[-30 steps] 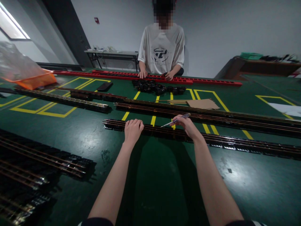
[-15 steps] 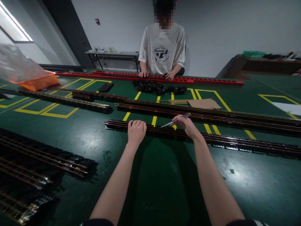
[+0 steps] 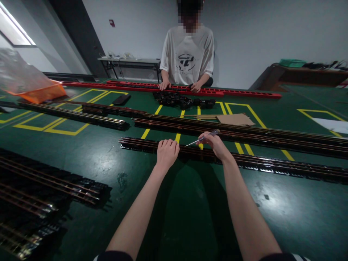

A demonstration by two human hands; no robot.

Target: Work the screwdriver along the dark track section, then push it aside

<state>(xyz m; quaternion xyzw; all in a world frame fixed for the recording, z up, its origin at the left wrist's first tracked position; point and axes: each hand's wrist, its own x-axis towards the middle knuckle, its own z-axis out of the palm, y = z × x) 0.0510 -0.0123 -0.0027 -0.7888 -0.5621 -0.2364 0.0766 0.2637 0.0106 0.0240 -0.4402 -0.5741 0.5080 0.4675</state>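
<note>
A long black strip (image 3: 261, 164) with thin copper-coloured rods lies across the green table in front of me. My left hand (image 3: 168, 154) rests over this strip, its fingers together and wrapped over the far edge. Just to the right, my right hand (image 3: 212, 142) grips a slim screwdriver (image 3: 199, 139) with a clear handle. The screwdriver slants down to the left, and its tip is at the strip, close beside my left hand's fingers. Whether the tip touches the strip cannot be made out.
Beyond lie more rod strips (image 3: 272, 137), cardboard (image 3: 235, 119), a dark phone-like object (image 3: 121, 99) and a heap of black parts (image 3: 182, 100). A person (image 3: 187, 58) touches red rails (image 3: 244, 94). An orange basket (image 3: 45, 92) stands left; stacked strips (image 3: 54, 174) lie near left.
My left hand has slid to the right along the strip, closer to the screwdriver tip. My right hand and the screwdriver have hardly moved.
</note>
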